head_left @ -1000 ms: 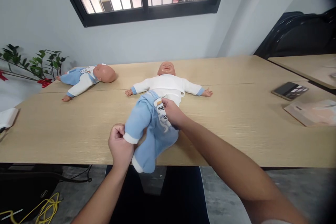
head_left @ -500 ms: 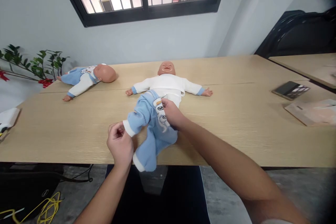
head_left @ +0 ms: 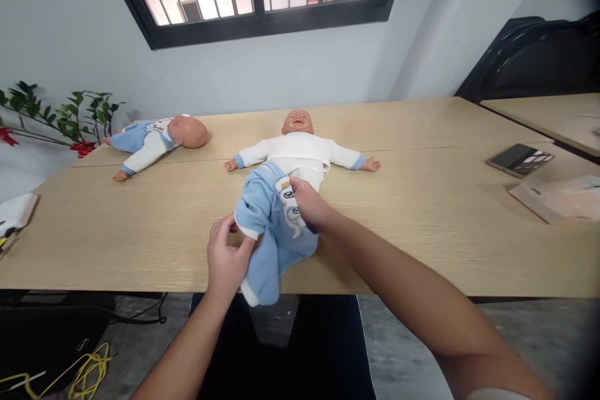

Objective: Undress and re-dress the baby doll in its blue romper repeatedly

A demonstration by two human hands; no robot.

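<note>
In the head view, the left hand point(head_left: 228, 260) is holding the trousers point(head_left: 288, 253) by a bunched leg's white cuff point(head_left: 247, 232); the right hand point(head_left: 309, 203) seems to be gripping their waist, fingertips partly hidden. The trousers are overlapping the doll's point(head_left: 295, 151) lower body at the table point(head_left: 422, 231)

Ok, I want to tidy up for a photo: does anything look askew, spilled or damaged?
The blue garment looks askew: the leg in the left hand is bunched up, and the other leg's white cuff pokes past the near edge of the table. I see no spill or damage.
</note>
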